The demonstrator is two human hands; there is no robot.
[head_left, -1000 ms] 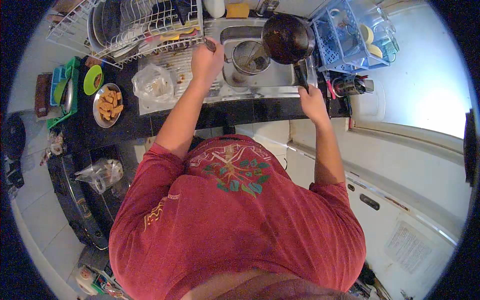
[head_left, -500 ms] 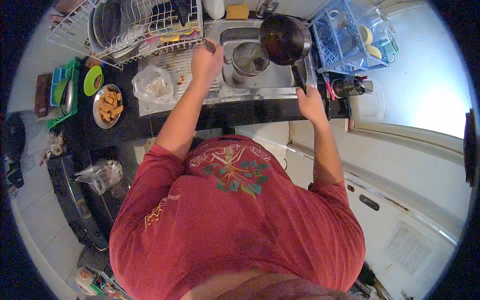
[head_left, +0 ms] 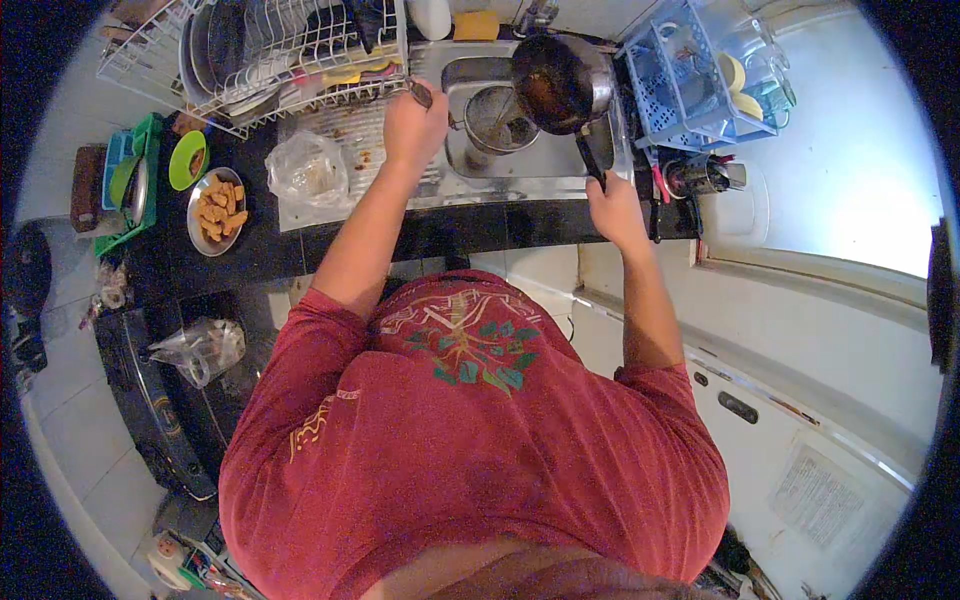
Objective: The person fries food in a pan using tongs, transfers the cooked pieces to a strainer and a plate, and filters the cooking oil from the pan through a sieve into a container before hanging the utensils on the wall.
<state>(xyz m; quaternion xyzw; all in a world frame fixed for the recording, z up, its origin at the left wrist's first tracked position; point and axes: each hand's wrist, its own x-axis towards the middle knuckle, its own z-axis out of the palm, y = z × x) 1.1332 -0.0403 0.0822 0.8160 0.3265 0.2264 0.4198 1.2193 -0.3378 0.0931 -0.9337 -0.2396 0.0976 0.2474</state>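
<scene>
My right hand [head_left: 617, 212] is closed around the black handle of a dark pan [head_left: 553, 85], tilted over the sink. Brown liquid shows inside, and a thin streak seems to run from its lip into the strainer [head_left: 497, 118] just left of it. That round mesh strainer rests on a metal container [head_left: 482, 157] in the sink [head_left: 560, 160]. My left hand [head_left: 415, 130] is closed left of the strainer, by the dish rack. From its top sticks a utensil with a dark oval end [head_left: 421, 94]; its kind and lower part are hidden.
A white dish rack [head_left: 225, 115] with pans and plates stands at the back left. On the counter are a plastic bag [head_left: 307, 170], a metal bowl of fried pieces [head_left: 217, 248] and a green bowl [head_left: 189, 160]. A blue rack [head_left: 672, 75] stands right of the sink.
The pan has shifted slightly left and tilted further, and a thin streak now shows over the strainer. My right hand moved a little left with it. My left hand is nearly still.
</scene>
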